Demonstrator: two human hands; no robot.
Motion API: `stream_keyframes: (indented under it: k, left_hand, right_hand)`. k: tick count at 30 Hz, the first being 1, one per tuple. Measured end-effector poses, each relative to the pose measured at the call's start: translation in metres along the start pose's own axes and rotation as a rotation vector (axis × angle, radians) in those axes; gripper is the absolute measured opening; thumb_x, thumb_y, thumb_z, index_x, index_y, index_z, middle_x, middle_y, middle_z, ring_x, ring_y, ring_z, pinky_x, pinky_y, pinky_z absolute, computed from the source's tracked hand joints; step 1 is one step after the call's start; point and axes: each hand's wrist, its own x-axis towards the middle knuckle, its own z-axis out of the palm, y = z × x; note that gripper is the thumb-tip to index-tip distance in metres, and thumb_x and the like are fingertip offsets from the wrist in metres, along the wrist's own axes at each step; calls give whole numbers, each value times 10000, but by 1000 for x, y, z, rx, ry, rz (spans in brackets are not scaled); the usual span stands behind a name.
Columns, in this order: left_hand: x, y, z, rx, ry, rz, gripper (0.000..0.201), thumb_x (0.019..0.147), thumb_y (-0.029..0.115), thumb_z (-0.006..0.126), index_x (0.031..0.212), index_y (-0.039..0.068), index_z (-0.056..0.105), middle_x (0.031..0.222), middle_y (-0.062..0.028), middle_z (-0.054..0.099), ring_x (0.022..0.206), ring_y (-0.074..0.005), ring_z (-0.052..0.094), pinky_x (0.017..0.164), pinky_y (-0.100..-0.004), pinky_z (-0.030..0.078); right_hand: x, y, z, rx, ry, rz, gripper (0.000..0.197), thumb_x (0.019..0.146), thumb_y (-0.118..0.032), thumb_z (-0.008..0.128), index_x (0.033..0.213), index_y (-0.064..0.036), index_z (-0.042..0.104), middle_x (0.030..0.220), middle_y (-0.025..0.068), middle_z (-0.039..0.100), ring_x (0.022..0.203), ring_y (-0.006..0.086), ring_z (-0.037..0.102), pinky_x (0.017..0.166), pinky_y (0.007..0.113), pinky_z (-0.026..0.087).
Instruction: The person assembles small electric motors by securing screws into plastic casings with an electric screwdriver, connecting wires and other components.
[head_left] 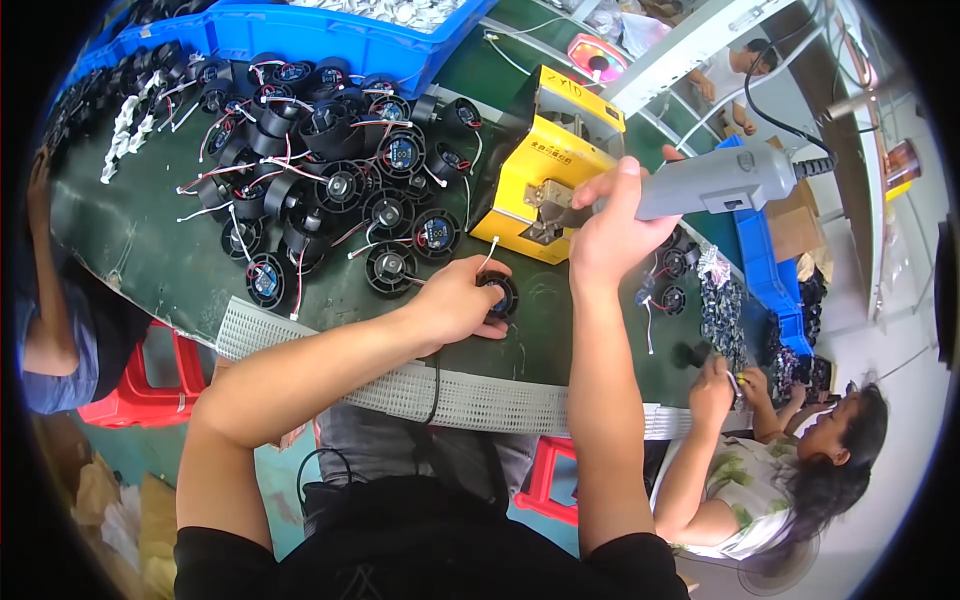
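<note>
My left hand (452, 302) holds a small round black fan housing (507, 293) against the green table, with a thin white wire standing up from it. The fingers of my right hand (622, 228) are wrapped around a grey electric screwdriver (715, 186) with a black cable. Its front end points at the metal outlet of a yellow screw feeder (548, 158); whether the tip touches cannot be made out. Left of the feeder lies a heap of similar black fan housings (340, 185) with red, black and white wires.
A blue bin (330, 45) of white parts stands at the back left. More housings (672, 298) and wired parts lie to the right, near a blue tray (770, 270). A co-worker (740, 480) works at the right; another person's arm (45, 270) is at the left.
</note>
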Motion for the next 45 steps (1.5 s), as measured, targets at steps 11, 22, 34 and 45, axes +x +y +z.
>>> stream_keyframes:
  k: [11, 22, 34, 45]
  left_hand:
    - [-1, 3, 0, 21, -10, -13, 322, 959, 24, 477, 1275, -35, 467, 1098, -118, 520, 837, -271, 678, 763, -341, 616]
    - [0, 3, 0, 22, -25, -11, 321, 961, 29, 470, 1276, -33, 467, 1102, -124, 527, 839, -269, 680, 762, -340, 616]
    - [-2, 4, 0, -29, 6, -8, 329, 951, 21, 480, 1274, -37, 471, 1090, -134, 537, 839, -274, 674, 771, -362, 616]
    - [2, -1, 0, -51, 0, 16, 329, 934, 36, 495, 1257, -28, 488, 1081, -162, 572, 781, -245, 667, 715, -351, 613]
  right_hand:
    - [-2, 5, -3, -43, -3, -5, 352, 948, -57, 481, 1260, 1, 328, 540, 75, 488, 446, 159, 472, 488, 290, 434]
    - [-2, 7, -4, -73, -2, 6, 346, 948, -55, 483, 1251, 4, 327, 543, 76, 479, 454, 157, 476, 487, 296, 438]
    - [-55, -27, -9, 130, 32, 207, 439, 936, -56, 505, 1326, -48, 302, 622, 48, 434, 453, 147, 444, 424, 298, 410]
    - [-75, -22, -10, 170, -4, 209, 478, 948, -78, 515, 1363, -47, 278, 636, 45, 441, 475, 142, 464, 443, 296, 433]
